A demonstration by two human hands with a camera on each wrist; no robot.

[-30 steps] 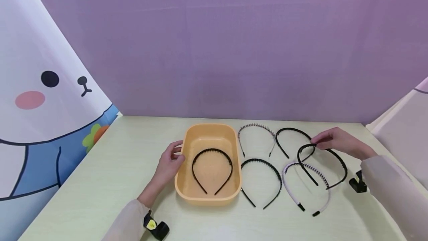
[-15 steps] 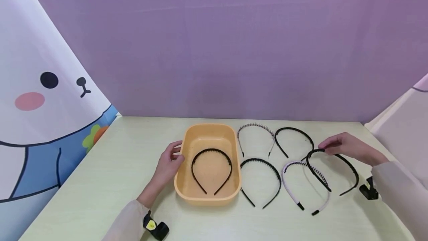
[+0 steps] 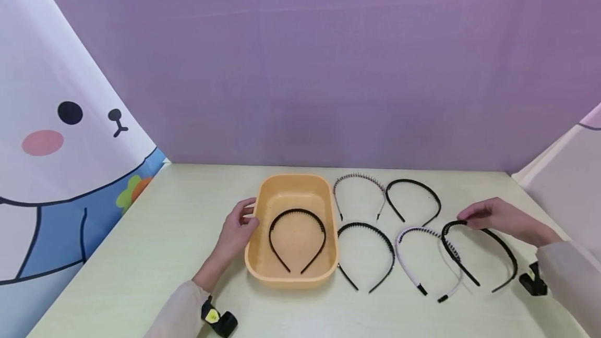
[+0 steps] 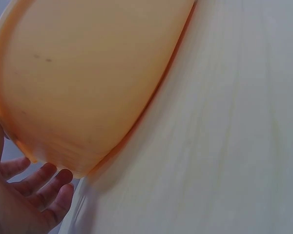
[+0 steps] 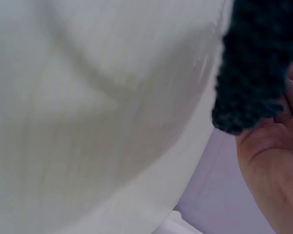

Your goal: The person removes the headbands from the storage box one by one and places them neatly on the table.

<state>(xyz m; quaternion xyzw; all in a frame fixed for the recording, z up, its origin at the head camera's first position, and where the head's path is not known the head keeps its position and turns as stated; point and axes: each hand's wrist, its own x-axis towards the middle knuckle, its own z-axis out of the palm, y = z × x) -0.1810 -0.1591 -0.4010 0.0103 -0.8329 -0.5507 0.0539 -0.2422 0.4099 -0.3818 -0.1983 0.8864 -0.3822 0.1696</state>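
Observation:
My left hand [image 3: 238,227] holds the left rim of an orange plastic tray [image 3: 292,278], thumb over the edge. In the left wrist view its fingers [image 4: 48,189] bend against the tray's outer wall. A thin black headband [image 3: 297,209] lies inside the tray. On the right, my right hand [image 3: 504,219] pinches the top of another black headband [image 3: 515,262], its ends pointing towards the near side. It overlaps the lavender headband [image 3: 407,269] in the head view. The right wrist view shows the held band's dark, bumpy surface [image 5: 256,63] close up; the fingertips are hidden there.
Between the tray and my right hand lie a spiky greyish headband [image 3: 359,175], a black headband [image 3: 413,180] at the back and a toothed black headband [image 3: 368,225] beside the tray. A purple backdrop [image 3: 300,77] stands behind the pale tabletop [image 3: 197,197].
My right hand has moved right and nearer with the black headband, away from the black one at the back. My left hand and the tray have stayed in place.

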